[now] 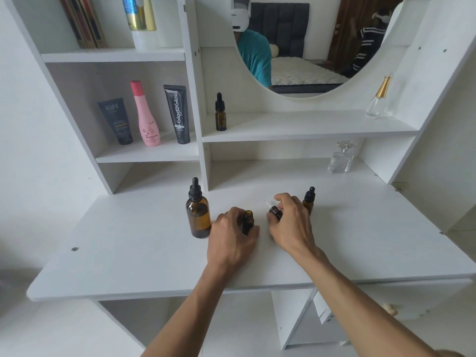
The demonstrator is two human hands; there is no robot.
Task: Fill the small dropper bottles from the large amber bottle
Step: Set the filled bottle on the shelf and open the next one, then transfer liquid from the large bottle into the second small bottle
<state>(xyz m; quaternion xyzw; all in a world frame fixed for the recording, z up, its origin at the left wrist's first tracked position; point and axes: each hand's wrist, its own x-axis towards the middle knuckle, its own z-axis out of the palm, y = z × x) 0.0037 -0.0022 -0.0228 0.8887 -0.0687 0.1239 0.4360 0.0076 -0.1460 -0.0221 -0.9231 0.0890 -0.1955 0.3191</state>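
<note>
Labels read Kehf (115,117), Tamara (149,117) and Glad2Glow (178,113) on shelf tubes. Left hand (231,235) grips the uncapped small dropper bottle (248,220) beside the capped large amber bottle (197,213); right hand (289,222) pinches its dropper cap (275,211).

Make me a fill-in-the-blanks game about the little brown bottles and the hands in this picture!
1. The left hand holds a small dropper bottle whose top is ____.
2. The right hand holds the removed ____.
3. The large amber bottle stands to the ____ of the left hand.
4. One capped dropper bottle stands on the shelf under the ____.

Missing words: open; dropper cap; left; mirror
</note>
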